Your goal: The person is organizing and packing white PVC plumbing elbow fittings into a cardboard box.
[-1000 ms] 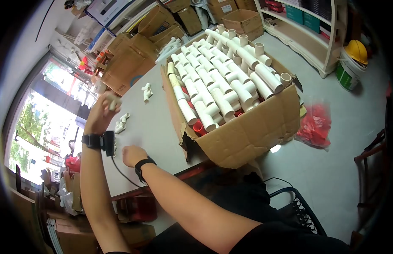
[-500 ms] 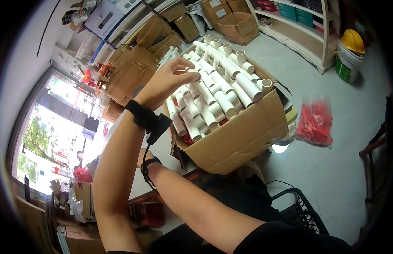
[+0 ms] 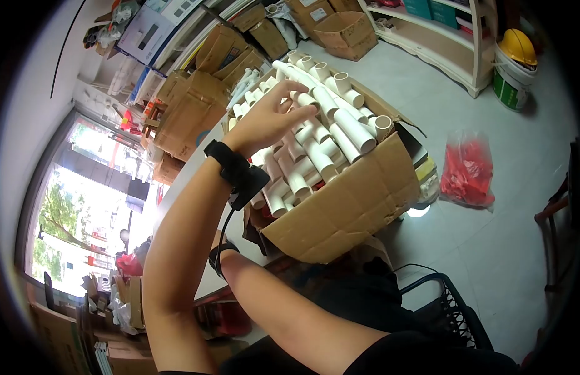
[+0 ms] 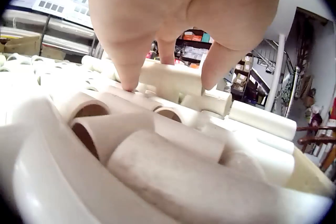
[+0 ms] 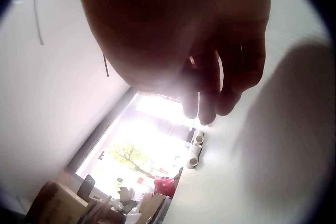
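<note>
My left hand (image 3: 268, 122) is over an open cardboard box (image 3: 349, 209) full of white pipe fittings (image 3: 315, 156). In the left wrist view, the fingers and thumb of that hand (image 4: 184, 19) pinch a short white pipe piece (image 4: 170, 79) from both sides, just above other fittings (image 4: 163, 140). My right hand (image 5: 205, 50) hangs over the white table (image 5: 226, 187) with loosely bent fingers and nothing in them. Beyond its fingertips, white fittings (image 5: 195, 150) lie on the table. In the head view my left forearm mostly hides the right hand.
Cardboard boxes (image 3: 193, 112) stand behind the table at the upper left. A white shelf (image 3: 440, 56), a bucket (image 3: 513, 78) with a yellow helmet (image 3: 518, 47), and a bag of red pieces (image 3: 468, 172) are at the right. A dark chair (image 3: 455, 306) stands near the lower right.
My left hand has swung from the table's left side over the box, then farther right across the fittings. My right hand has become mostly hidden behind the left forearm.
</note>
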### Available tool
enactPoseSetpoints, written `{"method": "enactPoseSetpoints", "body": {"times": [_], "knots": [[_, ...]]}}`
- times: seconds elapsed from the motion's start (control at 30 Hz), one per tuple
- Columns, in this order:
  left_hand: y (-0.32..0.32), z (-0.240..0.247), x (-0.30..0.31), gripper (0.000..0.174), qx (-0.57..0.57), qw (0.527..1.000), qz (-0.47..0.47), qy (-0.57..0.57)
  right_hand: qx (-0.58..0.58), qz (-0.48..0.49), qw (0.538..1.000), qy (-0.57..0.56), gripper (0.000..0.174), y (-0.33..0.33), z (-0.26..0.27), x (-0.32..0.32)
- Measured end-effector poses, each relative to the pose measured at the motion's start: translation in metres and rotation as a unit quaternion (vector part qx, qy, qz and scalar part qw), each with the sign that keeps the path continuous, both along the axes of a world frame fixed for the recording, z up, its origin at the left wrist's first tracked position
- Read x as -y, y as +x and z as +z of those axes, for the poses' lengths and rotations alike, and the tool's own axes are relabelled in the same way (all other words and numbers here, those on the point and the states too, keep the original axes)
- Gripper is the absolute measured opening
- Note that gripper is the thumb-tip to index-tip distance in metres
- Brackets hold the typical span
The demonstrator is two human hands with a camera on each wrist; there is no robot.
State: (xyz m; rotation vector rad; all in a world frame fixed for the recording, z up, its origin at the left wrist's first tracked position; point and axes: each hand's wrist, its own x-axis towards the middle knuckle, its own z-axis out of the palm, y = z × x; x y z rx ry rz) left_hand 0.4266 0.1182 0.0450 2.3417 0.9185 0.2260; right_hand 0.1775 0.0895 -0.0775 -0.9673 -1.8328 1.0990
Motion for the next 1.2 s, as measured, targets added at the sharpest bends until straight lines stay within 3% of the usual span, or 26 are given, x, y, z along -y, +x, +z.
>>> {"method": "enactPoseSetpoints", "body": {"times": [0.43, 0.53, 0.63, 0.73, 0.83, 0.93, 1.2], "knots": [[-0.005, -0.005, -0.01, 0.055, -0.059, 0.992, -0.074, 0.081, 0.01, 0.014, 1.0, -0.003, 0.025, 0.003, 0.007, 0.003], [-0.004, -0.005, -0.01, 0.057, -0.068, 0.995, -0.056, 0.054, 0.013, 0.016, 1.0, -0.002, 0.026, 0.004, 0.006, 0.003], [-0.003, -0.001, -0.002, 0.061, -0.09, 0.986, -0.056, 0.131, 0.015, 0.018, 1.0, -0.002, 0.026, 0.004, 0.006, 0.004], [-0.001, -0.001, 0.005, 0.066, -0.078, 0.988, -0.041, 0.123, 0.018, 0.019, 1.0, -0.001, 0.026, 0.003, 0.006, 0.004], [0.002, -0.007, 0.0, 0.066, -0.054, 0.984, -0.094, 0.141, 0.021, 0.02, 1.0, -0.001, 0.026, 0.003, 0.004, 0.003], [0.004, -0.007, 0.004, 0.066, -0.09, 0.964, -0.099, 0.231, 0.024, 0.023, 0.999, 0.0, 0.026, 0.002, 0.003, 0.002], [0.012, -0.003, 0.007, 0.061, -0.08, 0.979, -0.12, 0.144, 0.028, 0.028, 0.999, -0.001, 0.027, 0.0, 0.002, 0.002]]}}
